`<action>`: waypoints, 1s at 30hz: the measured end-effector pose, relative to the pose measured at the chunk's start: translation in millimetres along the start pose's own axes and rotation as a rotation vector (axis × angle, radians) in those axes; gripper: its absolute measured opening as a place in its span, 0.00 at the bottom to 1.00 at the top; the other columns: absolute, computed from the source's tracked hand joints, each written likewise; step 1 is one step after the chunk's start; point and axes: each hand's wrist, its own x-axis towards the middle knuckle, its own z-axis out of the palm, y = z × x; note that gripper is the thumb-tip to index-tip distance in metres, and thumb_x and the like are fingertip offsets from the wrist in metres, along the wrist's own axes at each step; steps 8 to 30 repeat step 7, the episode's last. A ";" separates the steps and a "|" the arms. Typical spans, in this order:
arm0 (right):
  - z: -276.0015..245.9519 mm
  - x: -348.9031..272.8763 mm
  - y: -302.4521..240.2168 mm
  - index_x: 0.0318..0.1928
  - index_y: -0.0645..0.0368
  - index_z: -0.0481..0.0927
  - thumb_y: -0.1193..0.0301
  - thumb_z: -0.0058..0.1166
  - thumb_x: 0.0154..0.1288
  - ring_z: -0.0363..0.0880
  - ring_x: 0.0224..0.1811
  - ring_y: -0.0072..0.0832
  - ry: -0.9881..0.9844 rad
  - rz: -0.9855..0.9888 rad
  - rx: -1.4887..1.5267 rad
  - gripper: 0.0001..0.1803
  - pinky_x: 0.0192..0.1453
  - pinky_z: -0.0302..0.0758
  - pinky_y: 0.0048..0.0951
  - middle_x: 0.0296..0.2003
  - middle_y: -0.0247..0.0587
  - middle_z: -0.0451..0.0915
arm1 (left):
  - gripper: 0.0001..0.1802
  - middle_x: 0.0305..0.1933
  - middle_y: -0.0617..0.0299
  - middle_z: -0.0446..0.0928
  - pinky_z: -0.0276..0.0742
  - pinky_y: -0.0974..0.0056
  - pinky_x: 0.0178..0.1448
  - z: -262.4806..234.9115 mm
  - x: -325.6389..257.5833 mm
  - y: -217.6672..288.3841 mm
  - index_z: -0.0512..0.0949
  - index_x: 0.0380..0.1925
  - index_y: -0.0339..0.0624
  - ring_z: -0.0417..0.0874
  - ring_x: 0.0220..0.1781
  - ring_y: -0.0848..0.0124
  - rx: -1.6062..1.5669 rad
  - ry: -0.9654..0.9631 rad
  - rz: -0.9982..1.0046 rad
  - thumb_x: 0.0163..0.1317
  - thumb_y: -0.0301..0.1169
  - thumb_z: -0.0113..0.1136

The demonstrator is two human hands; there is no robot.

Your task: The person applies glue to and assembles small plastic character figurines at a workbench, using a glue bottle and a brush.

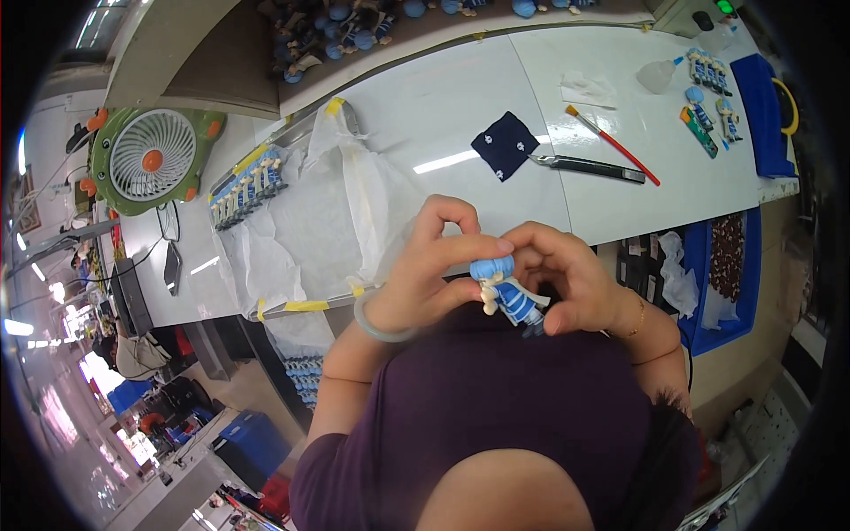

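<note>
White laminate made up the worktable point(460, 115), which filled the upper middle of the head view. A sheet of pale crumpled wrapping point(310, 221), taped down with yellow strips, covered the table's left end and hung over its near edge. Beyond the left edge a green desk fan point(152, 157) with orange knobs stood upright. A blue bin point(730, 274) sat below the table's right end, and a blue tray point(763, 115) lay at the far right edge. Along the wrapping's far side a row of small blue-and-white figures point(248, 186) lay side by side. Near the table's middle rested a dark blue cloth square point(505, 144), with a black utility knife point(589, 165) just beside it and a red-handled brush point(613, 144) crossing above the knife. More blue figures point(708, 93) lay toward the right end, near a clear squeeze bottle point(660, 73).

Just off the near edge, the left hand point(425, 274), with a pale green bangle point(376, 323) on its wrist, pinched the blue head of a small blue-haired doll point(506, 294) between thumb and fingers. The right hand point(571, 279) curled around the doll's body from the other side, gripping it.
</note>
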 end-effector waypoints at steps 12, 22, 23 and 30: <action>1.0 -6.2 0.6 0.51 0.61 0.62 0.68 0.66 0.42 0.72 0.33 0.18 0.090 -0.226 -0.286 0.35 0.29 0.71 0.15 0.36 0.38 0.72 | 0.24 0.39 0.60 0.64 0.63 0.65 0.46 -3.5 -3.6 2.8 0.75 0.45 0.49 0.65 0.43 0.66 0.130 -0.006 0.074 0.43 0.34 0.64; 1.0 -6.2 0.6 0.51 0.61 0.62 0.68 0.66 0.42 0.72 0.33 0.18 0.090 -0.226 -0.286 0.35 0.29 0.71 0.15 0.36 0.38 0.72 | 0.24 0.39 0.60 0.64 0.63 0.65 0.46 -3.5 -3.6 2.8 0.75 0.45 0.49 0.65 0.43 0.66 0.130 -0.006 0.074 0.43 0.34 0.64; 1.0 -6.2 0.6 0.51 0.61 0.62 0.68 0.66 0.42 0.72 0.33 0.18 0.090 -0.226 -0.286 0.35 0.29 0.71 0.15 0.36 0.38 0.72 | 0.24 0.39 0.60 0.64 0.63 0.65 0.46 -3.5 -3.6 2.8 0.75 0.45 0.49 0.65 0.43 0.66 0.130 -0.006 0.074 0.43 0.34 0.64; 1.0 -6.2 0.6 0.51 0.61 0.62 0.68 0.66 0.42 0.72 0.33 0.18 0.090 -0.226 -0.286 0.35 0.29 0.71 0.15 0.36 0.38 0.72 | 0.24 0.39 0.60 0.64 0.63 0.65 0.46 -3.5 -3.6 2.8 0.75 0.45 0.49 0.65 0.43 0.66 0.130 -0.006 0.074 0.43 0.34 0.64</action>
